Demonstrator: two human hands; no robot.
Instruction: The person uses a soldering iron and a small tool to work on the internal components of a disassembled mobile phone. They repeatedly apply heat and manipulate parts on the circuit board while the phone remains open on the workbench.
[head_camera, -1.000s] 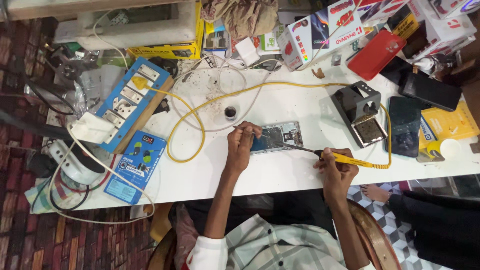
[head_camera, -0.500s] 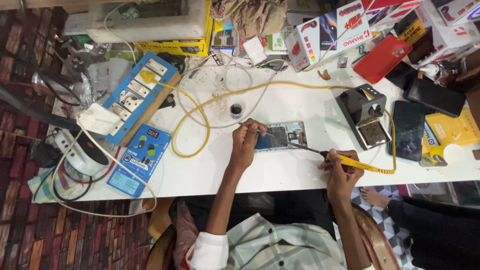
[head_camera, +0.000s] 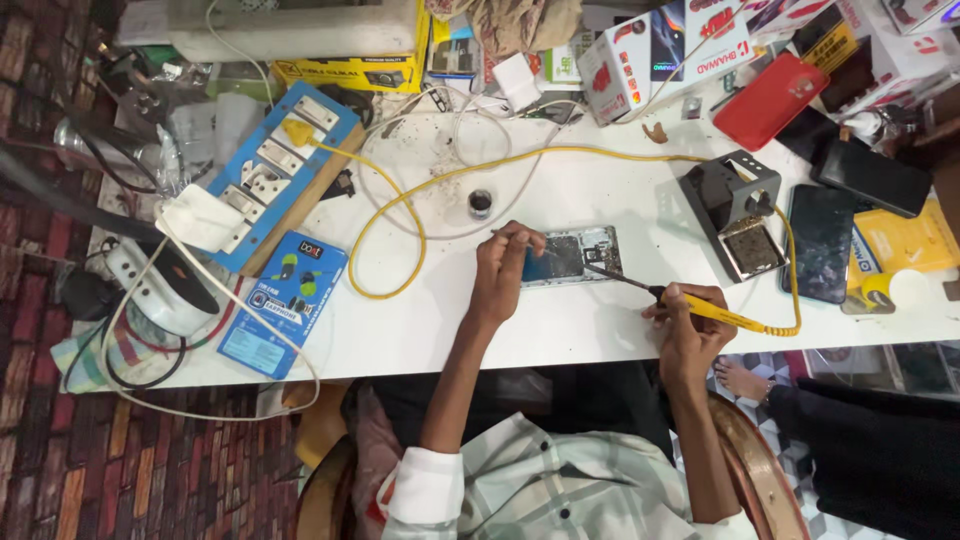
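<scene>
An opened phone (head_camera: 570, 257) lies flat in the middle of the white table (head_camera: 590, 325). My left hand (head_camera: 503, 268) rests on its left end and pinches a thin metal tool that points left. My right hand (head_camera: 690, 325) grips a yellow soldering iron (head_camera: 715, 310), and its dark tip reaches onto the phone's right part. The iron's yellow cable (head_camera: 400, 215) loops across the table to a blue socket board (head_camera: 275, 175) at the left.
A black soldering stand (head_camera: 735, 215) sits right of the phone, with dark phones (head_camera: 822, 243) beyond it. A small dark pot (head_camera: 481, 203) stands behind the phone. Boxes and a red case (head_camera: 772, 100) crowd the back edge. A blue packet (head_camera: 285, 300) lies front left. Another person's foot (head_camera: 742, 380) shows at lower right.
Both hands stay at the phone, with the iron tip on its right part throughout. The view has drifted a little, so everything sits slightly to the right.
</scene>
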